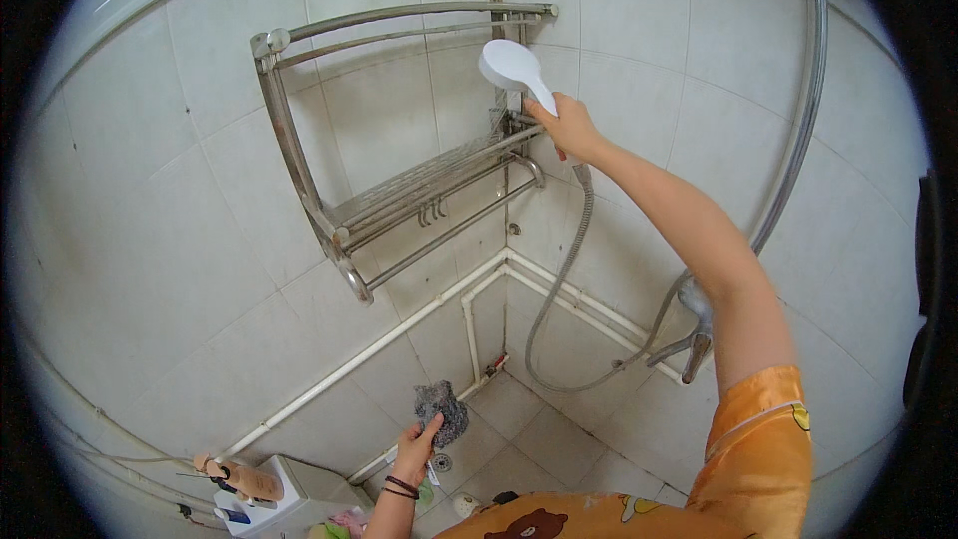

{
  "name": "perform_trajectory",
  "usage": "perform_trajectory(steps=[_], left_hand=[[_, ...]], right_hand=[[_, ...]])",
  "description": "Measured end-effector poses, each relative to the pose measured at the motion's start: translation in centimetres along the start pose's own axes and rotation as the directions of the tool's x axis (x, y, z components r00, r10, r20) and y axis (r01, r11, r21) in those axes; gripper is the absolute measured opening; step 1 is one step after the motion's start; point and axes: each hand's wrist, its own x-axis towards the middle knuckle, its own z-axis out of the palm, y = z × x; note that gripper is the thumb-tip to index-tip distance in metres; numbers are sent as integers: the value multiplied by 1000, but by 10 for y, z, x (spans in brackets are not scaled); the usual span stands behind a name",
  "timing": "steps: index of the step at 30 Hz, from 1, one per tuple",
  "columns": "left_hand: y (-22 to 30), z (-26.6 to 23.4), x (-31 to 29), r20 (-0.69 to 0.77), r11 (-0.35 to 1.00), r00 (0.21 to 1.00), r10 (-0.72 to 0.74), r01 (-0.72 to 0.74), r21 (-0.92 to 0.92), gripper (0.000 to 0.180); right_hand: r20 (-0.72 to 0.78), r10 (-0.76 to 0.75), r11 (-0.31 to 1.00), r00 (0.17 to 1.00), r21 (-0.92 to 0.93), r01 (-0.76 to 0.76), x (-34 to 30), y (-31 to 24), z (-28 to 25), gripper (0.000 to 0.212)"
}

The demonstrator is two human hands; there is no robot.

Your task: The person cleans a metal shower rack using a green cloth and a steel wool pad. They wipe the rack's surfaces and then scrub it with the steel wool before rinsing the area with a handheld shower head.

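Observation:
My right hand (567, 128) grips the handle of a white shower head (511, 65), raised beside the metal towel rack (429, 180) on the wall. Water streaks show below the head, falling over the rack's right end. From the handle a grey hose (547, 324) loops down and back up to the tap (696, 334). Lower down, my left hand (413, 454) is closed on a grey scouring pad (440, 413), held well below the rack and apart from it.
White pipes (369, 351) run along the tiled walls into the corner. A curved metal rail (798, 150) rises at the right. At the lower left, bottles (249, 482) stand on a white surface. A round floor drain (441, 462) lies near my left hand.

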Motion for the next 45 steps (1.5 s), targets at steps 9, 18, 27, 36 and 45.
perform_trajectory(steps=[9,18,27,36,45], left_hand=[[0,2,-12,-1,1000,1000,-17,17,3,28],[-2,-13,-20,-40,993,999,-11,6,-122,24],[0,-19,-11,-84,997,996,-40,34,-71,26],[-6,-21,-3,-95,995,994,-51,42,-90,25],[-11,-21,-7,-110,990,994,-25,9,-142,23]], right_hand=[[-197,89,979,976,-164,-122,34,34,9,49],[-102,113,977,988,-167,-129,34,45,3,49],[-34,-41,997,999,-67,39,8,-28,-25,50],[-127,-175,979,976,-127,159,84,-137,-85,55],[84,-221,969,972,-95,229,99,-210,-39,59]])
